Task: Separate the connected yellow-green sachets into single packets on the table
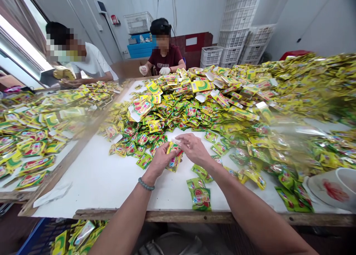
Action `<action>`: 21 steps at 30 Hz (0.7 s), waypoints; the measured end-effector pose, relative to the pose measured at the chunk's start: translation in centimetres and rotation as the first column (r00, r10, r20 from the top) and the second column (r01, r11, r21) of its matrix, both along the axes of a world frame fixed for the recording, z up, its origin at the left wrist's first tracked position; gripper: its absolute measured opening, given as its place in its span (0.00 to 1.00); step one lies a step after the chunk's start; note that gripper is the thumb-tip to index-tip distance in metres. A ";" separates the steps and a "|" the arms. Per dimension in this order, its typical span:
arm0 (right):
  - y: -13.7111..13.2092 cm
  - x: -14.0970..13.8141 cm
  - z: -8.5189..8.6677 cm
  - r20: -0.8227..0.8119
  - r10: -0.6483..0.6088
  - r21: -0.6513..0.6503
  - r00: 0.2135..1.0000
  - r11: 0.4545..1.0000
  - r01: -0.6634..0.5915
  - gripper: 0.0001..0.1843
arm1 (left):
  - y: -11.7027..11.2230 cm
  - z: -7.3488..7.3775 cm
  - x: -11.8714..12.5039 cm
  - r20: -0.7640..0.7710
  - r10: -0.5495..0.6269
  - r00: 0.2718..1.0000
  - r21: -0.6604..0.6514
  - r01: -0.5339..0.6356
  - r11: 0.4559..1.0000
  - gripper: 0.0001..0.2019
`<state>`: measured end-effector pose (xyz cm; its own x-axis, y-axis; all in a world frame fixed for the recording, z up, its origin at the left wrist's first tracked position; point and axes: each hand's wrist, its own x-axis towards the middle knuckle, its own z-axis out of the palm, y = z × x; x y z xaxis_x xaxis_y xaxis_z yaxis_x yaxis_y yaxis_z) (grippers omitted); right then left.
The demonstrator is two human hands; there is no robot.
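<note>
Near the middle of the table, my left hand [159, 161] grips a small yellow cardboard box [172, 147] with red and green print. The fingers of my right hand [194, 148] are closed at the box's upper end, on its white flap. A yellow printed piece [174, 164] shows just below the box; whether it is part of it I cannot tell. Beyond my hands rises a heap of green candy packets [191, 112], with yellow boxes [201, 85] lying on top. Loose green packets [201, 199] lie at the table's front edge.
A white cup [319, 190] with a red flower stands at the right front. Wooden strips [83, 147] border the white tabletop. A blue crate [36, 240] of yellow boxes sits below, left. Two people [167, 58] sit across the table. White crates [236, 32] are stacked behind.
</note>
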<state>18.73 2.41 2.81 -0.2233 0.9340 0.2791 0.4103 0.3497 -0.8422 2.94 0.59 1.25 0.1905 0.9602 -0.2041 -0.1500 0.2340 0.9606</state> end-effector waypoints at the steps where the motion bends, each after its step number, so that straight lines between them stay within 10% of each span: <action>1: 0.1 0.1 -0.1 -0.053 -0.042 0.017 0.998 0.999 0.043 0.12 | 0.0 0.1 0.0 0.017 0.014 1.000 0.005 -0.014 1.000 0.26; 4: 0.6 0.2 -1.0 -0.203 -0.118 0.016 0.972 0.992 0.124 0.16 | 0.0 0.1 0.0 0.058 0.091 0.994 0.063 -0.095 0.993 0.33; 10: 1.0 -0.6 -2.6 -0.364 0.125 -0.169 0.923 0.966 -0.198 0.18 | -0.2 -0.1 -0.6 0.093 0.158 0.983 0.162 -0.172 0.972 0.30; 21: 0.0 -0.2 -1.0 -0.227 0.136 -0.128 0.964 0.978 -0.168 0.15 | -0.4 0.5 -0.6 0.119 0.094 0.988 0.040 -0.099 0.994 0.33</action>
<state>18.50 2.46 1.81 -0.3148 0.9277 0.2005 0.1652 0.2615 -0.9510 2.33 0.23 1.72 0.1164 0.9830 -0.1420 -0.2812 0.1698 0.9445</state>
